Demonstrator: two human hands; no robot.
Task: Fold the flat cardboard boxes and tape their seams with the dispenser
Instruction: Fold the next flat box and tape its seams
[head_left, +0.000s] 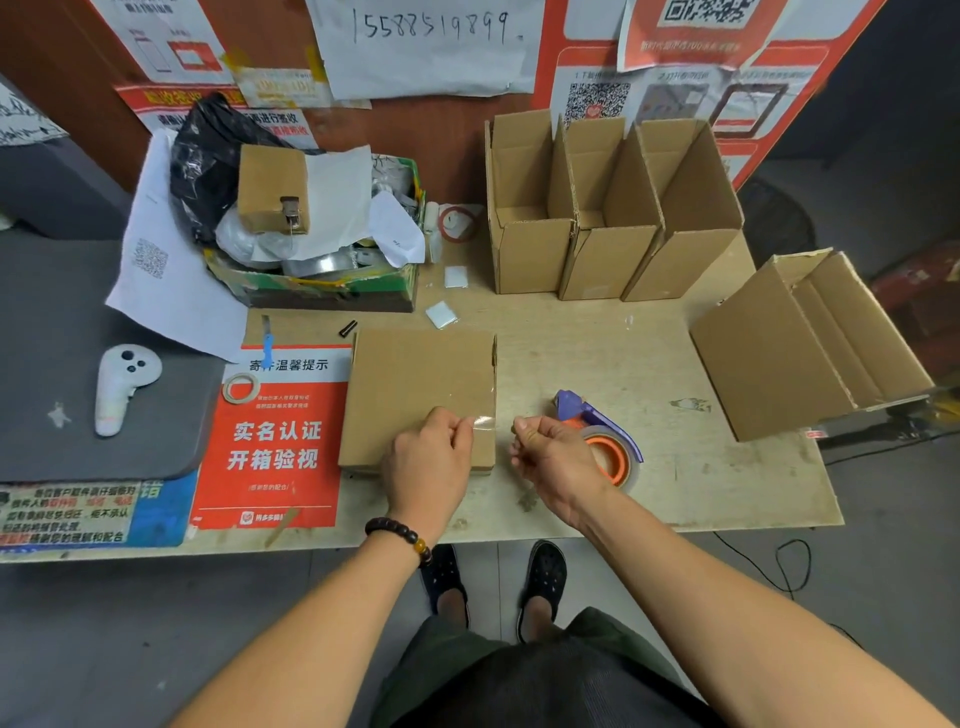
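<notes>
- A folded cardboard box (415, 400) lies on the bench (649, 353), just ahead of the person and slightly to their left, its taped seam running from far to near close to its right edge.
- The left hand (423, 457) rests on the near right corner of the box, thumb and fingers pinched on a loose end of clear tape (483, 422) that hangs over that edge — its grip is closed on the tape.
- The right hand (553, 454) is just right of the box, fingers curled; whether its grip holds the other end of the tape or nothing cannot be told.
- The tape dispenser (605, 436), purple with an orange core, lies on the bench touching or just behind the right hand — nearer that hand than the left.
- Judgement: the tape end lies between the two hands, so the next move likely presses it down over the box's edge.
- Three opened boxes (608, 218) stand at the far side; another opened box (800, 348) lies far right.
</notes>
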